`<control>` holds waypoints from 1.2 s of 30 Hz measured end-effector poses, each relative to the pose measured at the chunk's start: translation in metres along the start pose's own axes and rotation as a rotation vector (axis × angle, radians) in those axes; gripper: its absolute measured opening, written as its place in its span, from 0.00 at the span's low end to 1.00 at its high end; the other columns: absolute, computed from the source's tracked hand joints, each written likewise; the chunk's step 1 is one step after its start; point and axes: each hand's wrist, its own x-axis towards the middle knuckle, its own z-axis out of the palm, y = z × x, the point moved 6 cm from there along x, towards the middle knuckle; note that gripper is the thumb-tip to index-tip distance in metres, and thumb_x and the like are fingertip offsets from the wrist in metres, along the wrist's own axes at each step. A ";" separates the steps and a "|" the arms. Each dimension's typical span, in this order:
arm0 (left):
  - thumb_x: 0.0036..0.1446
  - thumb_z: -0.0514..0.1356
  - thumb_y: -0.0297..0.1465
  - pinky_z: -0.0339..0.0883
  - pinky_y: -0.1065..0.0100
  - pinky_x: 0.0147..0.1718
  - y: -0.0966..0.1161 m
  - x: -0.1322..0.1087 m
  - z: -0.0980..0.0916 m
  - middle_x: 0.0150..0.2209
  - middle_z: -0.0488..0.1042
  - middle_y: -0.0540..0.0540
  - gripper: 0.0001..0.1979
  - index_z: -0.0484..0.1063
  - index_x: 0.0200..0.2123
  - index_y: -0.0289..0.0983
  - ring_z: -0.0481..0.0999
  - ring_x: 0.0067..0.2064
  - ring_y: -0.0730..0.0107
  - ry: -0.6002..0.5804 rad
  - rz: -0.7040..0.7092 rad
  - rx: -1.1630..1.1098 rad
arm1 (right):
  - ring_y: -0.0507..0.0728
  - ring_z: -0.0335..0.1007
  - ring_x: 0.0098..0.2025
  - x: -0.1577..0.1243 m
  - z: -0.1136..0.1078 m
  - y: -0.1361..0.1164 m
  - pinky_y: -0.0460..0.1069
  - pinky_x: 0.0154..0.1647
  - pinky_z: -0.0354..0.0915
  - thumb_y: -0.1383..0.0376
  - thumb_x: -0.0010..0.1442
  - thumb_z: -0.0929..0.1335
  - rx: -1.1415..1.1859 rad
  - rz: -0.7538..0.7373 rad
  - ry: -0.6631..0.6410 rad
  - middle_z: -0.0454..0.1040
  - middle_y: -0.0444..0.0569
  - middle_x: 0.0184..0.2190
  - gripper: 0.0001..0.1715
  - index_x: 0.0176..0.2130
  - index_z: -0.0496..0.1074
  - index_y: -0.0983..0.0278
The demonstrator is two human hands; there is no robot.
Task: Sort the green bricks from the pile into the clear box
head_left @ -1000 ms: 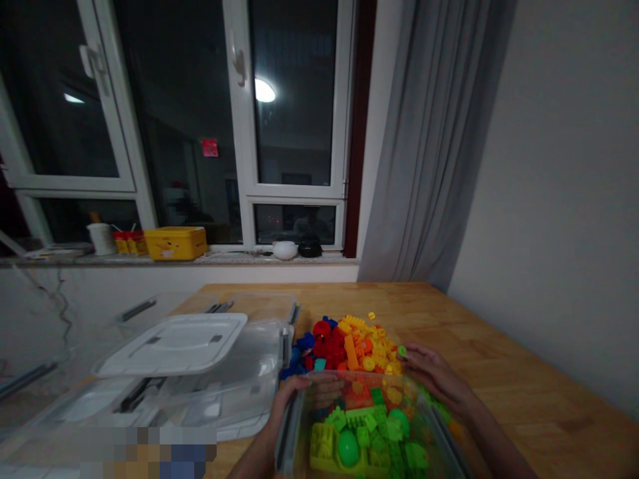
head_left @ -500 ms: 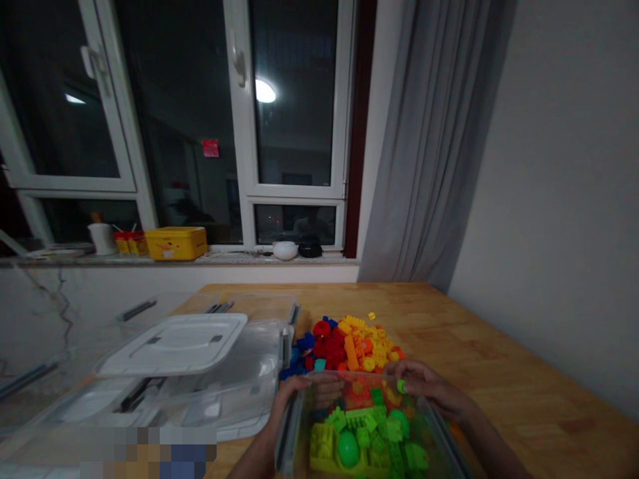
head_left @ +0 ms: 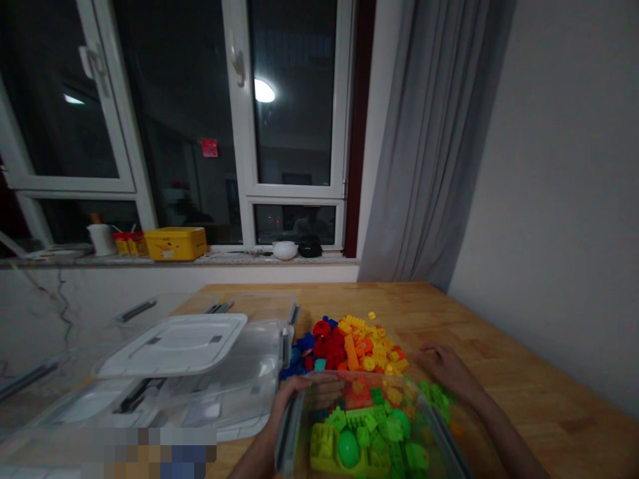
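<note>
A clear plastic box (head_left: 434, 426) with grey side latches stands close in front of me. Inside are lime and green toy bricks (head_left: 367, 420) and an egg-shaped green piece (head_left: 348, 449). My left hand (head_left: 293, 386) is closed on the box's left rim, its fingers showing through the clear wall. To the box's right, my right hand (head_left: 449, 374) hovers with fingers apart and nothing visible in them. Just below it, loose green bricks (head_left: 436, 397) lie beside the box. Beyond the box is a heap of red bricks (head_left: 329, 342), orange and yellow bricks (head_left: 372, 342) and blue bricks (head_left: 298, 359).
On the left are stacked clear boxes (head_left: 234, 392) and a white lid (head_left: 174, 342). The wooden table (head_left: 509, 372) runs to the wall on the right. A yellow box (head_left: 176, 244) and a white bowl (head_left: 285, 250) stand on the windowsill.
My right hand has left the box's rim and moved right. The small green piece at its fingertips is no longer seen there. Green bricks beside the box now show. My left hand stays put.
</note>
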 end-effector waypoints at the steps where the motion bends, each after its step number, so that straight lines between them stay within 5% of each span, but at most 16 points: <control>1: 0.51 0.51 0.31 0.50 0.50 0.60 0.000 0.000 0.000 0.46 0.78 0.31 0.24 0.76 0.46 0.25 0.72 0.55 0.46 -0.004 -0.002 0.003 | 0.63 0.72 0.41 0.000 -0.003 0.010 0.53 0.42 0.66 0.42 0.49 0.68 -0.072 0.032 -0.016 0.77 0.54 0.36 0.31 0.39 0.74 0.63; 7: 0.50 0.51 0.31 0.51 0.50 0.60 0.003 -0.001 0.005 0.45 0.78 0.31 0.25 0.76 0.46 0.24 0.73 0.54 0.46 -0.009 -0.009 0.061 | 0.58 0.71 0.30 -0.008 0.001 0.039 0.48 0.29 0.65 0.38 0.50 0.65 -0.152 0.131 -0.227 0.76 0.49 0.29 0.32 0.35 0.71 0.62; 13: 0.50 0.51 0.31 0.51 0.50 0.60 0.002 -0.002 0.004 0.45 0.79 0.31 0.24 0.77 0.45 0.24 0.73 0.54 0.46 0.007 -0.010 0.056 | 0.49 0.61 0.16 -0.013 0.016 0.050 0.43 0.13 0.52 0.36 0.51 0.64 -0.093 0.198 -0.410 0.69 0.41 0.22 0.33 0.38 0.67 0.62; 20: 0.51 0.51 0.30 0.51 0.51 0.61 0.002 0.000 0.001 0.46 0.78 0.31 0.24 0.76 0.46 0.24 0.72 0.55 0.47 0.007 0.001 0.034 | 0.50 0.64 0.19 -0.010 0.018 0.047 0.43 0.16 0.58 0.45 0.54 0.66 -0.018 0.168 -0.362 0.70 0.43 0.21 0.24 0.30 0.68 0.64; 30: 0.51 0.52 0.31 0.51 0.49 0.60 0.002 -0.002 0.004 0.45 0.79 0.31 0.23 0.76 0.46 0.25 0.73 0.54 0.46 0.022 -0.002 0.014 | 0.54 0.70 0.25 -0.005 0.012 0.035 0.47 0.25 0.63 0.52 0.53 0.67 0.138 0.055 -0.331 0.74 0.44 0.24 0.17 0.32 0.70 0.64; 36: 0.52 0.51 0.31 0.52 0.50 0.60 0.001 0.000 0.003 0.46 0.78 0.31 0.24 0.75 0.47 0.24 0.73 0.54 0.47 -0.038 -0.006 0.004 | 0.59 0.74 0.34 -0.006 0.010 0.025 0.50 0.33 0.67 0.50 0.53 0.66 0.109 0.028 -0.297 0.78 0.50 0.34 0.23 0.40 0.73 0.64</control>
